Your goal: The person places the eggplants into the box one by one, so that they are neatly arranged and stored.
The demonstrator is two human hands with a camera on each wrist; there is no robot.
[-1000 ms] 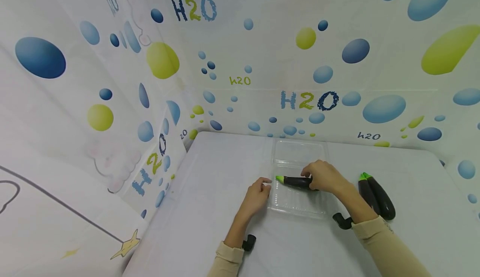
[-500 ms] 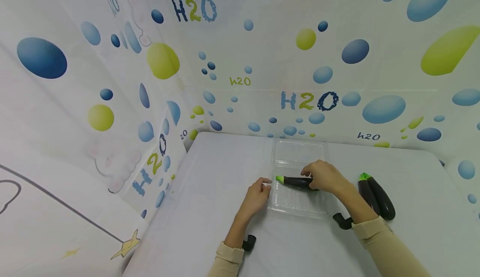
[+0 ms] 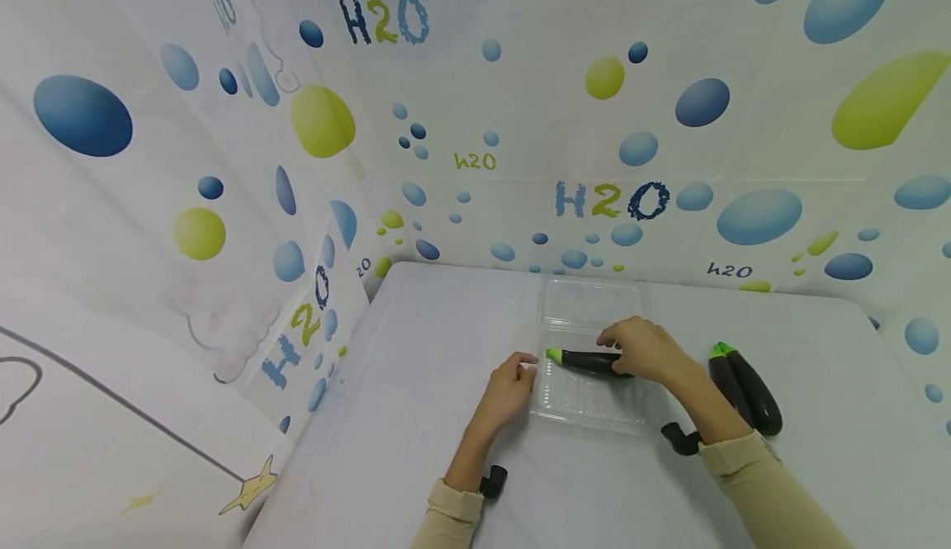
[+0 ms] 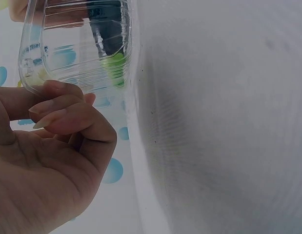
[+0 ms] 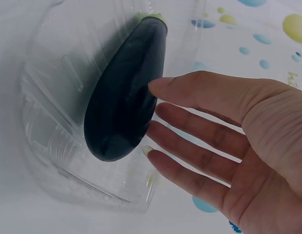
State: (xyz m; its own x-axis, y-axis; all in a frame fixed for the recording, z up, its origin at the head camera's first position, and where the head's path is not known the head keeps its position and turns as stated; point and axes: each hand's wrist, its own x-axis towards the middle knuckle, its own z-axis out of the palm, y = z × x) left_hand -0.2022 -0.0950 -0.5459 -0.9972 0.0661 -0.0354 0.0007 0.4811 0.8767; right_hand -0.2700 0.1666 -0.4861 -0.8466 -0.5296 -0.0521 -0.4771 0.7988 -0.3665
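Note:
A dark eggplant point(image 3: 587, 361) with a green stem end lies across the clear plastic container point(image 3: 565, 409) in the head view, its stem pointing left. My right hand point(image 3: 645, 351) comes over its thick end. In the right wrist view the thumb is on the near side of the eggplant point(image 5: 124, 97), and the other fingertips reach its far side. At the container's left edge, my left hand point(image 3: 508, 388) pinches the rim. The left wrist view shows my left hand point(image 4: 58, 151) with curled fingers at the corner of the clear container point(image 4: 33, 63).
Two more eggplants point(image 3: 746, 392) lie side by side to the right, partly behind the right forearm. Beyond the container's front half, its lid half point(image 3: 594, 300) lies folded back on the white table point(image 3: 431, 343). A patterned curtain point(image 3: 520, 103) stands behind the table.

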